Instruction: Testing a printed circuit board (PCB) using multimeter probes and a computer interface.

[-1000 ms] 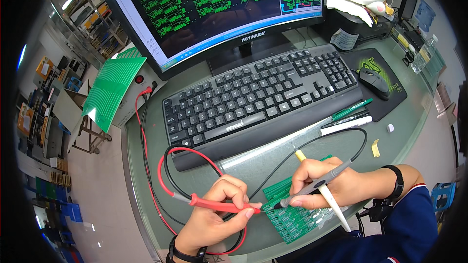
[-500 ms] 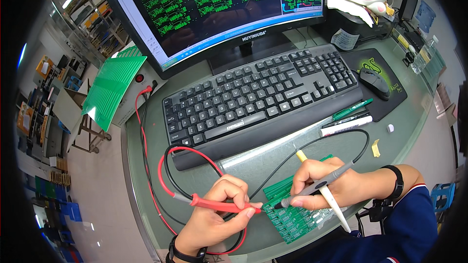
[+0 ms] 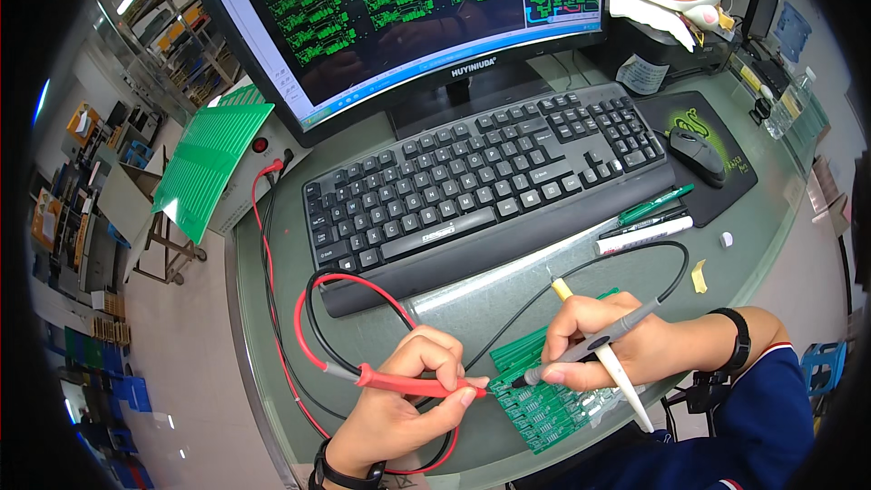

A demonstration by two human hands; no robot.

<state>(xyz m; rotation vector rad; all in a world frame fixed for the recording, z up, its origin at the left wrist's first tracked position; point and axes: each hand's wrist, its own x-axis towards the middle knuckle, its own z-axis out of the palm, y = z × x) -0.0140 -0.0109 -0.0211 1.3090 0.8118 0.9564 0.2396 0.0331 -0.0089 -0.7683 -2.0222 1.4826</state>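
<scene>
My left hand pinches a red test probe, its tip at the left edge of a green circuit board. In my right hand a grey and black test probe is held like a pen, its dark tip on or just over the same board, close to the red tip. Whether the tips touch the board I cannot tell. A white pen-like stick with a yellow end is also tucked through my right hand, crossing under the grey probe. My right hand partly covers the board.
A black keyboard lies beyond my hands, below a monitor showing green board layouts. A mouse, markers and a yellow scrap are to the right. Red and black leads loop on the left, near a large green board.
Both hands and probes hold almost the same place. On the monitor, the yellow wedge at the upper left has changed into a small bluish burst of lines.
</scene>
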